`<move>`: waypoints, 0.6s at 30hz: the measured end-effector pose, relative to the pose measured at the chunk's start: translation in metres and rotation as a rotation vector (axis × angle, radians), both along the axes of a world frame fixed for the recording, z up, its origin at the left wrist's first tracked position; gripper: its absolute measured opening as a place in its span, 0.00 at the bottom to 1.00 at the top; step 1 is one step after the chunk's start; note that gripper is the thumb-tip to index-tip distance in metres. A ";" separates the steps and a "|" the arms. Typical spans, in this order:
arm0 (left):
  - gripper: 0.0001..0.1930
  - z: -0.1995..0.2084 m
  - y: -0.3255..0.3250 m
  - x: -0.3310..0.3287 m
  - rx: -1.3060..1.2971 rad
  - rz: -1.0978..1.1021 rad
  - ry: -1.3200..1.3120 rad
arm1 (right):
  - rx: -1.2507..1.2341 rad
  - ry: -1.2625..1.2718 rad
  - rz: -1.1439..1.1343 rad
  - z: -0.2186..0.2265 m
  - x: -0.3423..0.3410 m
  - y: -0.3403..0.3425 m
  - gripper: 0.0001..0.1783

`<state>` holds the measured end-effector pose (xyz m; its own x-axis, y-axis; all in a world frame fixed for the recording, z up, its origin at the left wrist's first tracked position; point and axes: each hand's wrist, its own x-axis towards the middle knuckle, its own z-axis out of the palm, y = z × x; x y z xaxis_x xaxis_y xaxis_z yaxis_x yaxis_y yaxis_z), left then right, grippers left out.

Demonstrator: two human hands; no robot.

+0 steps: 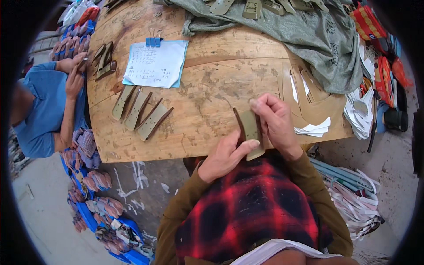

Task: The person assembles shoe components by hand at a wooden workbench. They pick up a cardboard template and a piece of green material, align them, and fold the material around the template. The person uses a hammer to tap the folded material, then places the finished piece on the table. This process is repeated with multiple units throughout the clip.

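An olive-green panel (249, 127) with dark brown strips along both long sides and small dots or holes in it is held over the table's near edge. My left hand (222, 155) grips its lower end, thumb lying on the face. At the upper right corner my right hand (276, 121) is closed in a pinch, its other fingers curled along the side. Left of my hands, a few similar panels (153, 122) lie slanted side by side on the wooden table (203, 106). The underside of the held panel is hidden.
Handwritten sheets (154, 66) under a blue binder clip (153, 42) lie beyond the panels. Grey-green cloth (282, 31) covers the far right, with more pieces on it. Tan sheets (304, 99) and white scraps lie right. A person in a blue shirt (48, 95) works at the left edge.
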<state>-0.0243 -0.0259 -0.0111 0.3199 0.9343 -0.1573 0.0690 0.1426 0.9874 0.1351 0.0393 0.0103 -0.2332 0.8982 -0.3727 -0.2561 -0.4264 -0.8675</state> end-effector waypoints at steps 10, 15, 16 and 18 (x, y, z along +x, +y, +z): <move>0.21 -0.012 0.019 0.014 -0.316 0.548 -0.330 | 0.431 -0.399 0.130 -0.028 -0.016 -0.015 0.10; 0.20 -0.014 0.022 -0.005 -0.206 0.595 -0.004 | 0.432 -0.338 0.329 -0.002 0.015 -0.005 0.17; 0.19 -0.019 0.023 -0.032 -0.109 0.546 0.310 | 0.488 -0.374 0.281 0.006 0.031 -0.008 0.21; 0.19 0.011 0.044 -0.067 0.072 0.534 0.522 | 0.319 -0.564 0.015 0.024 0.080 -0.009 0.22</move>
